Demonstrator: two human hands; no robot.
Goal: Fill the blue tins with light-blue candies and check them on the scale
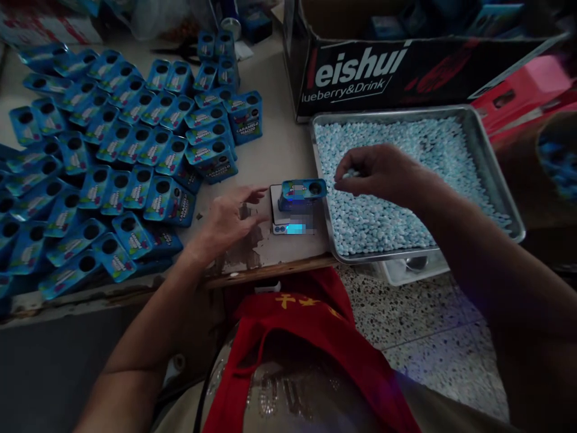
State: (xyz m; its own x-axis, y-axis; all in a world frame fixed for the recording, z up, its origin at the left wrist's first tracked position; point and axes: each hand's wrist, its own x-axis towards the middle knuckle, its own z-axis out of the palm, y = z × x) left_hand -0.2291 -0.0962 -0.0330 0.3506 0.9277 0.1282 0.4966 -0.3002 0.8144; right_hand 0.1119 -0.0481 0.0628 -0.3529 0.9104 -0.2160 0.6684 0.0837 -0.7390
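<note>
A blue candy box [303,189] with a round hole in its top stands on a small white digital scale [280,213] whose display glows cyan. My left hand [228,216] is just left of the scale, thumb and fingers apart, holding nothing. Over the near left part of a metal tray [480,129] is my right hand [383,174], its fingers curled to the thumb around a few pale blue candies [351,173]. Its fingertips are right of the box's hole. Small pale blue and white candies [387,231] fill most of the tray.
Many similar blue boxes [135,144] crowd the table's left side. Behind the tray stands a black printed carton [351,75] holding blue packs. Red-pink packaging [527,90] lies at the right. The table's worn wooden edge [270,270] runs before my red apron [297,313].
</note>
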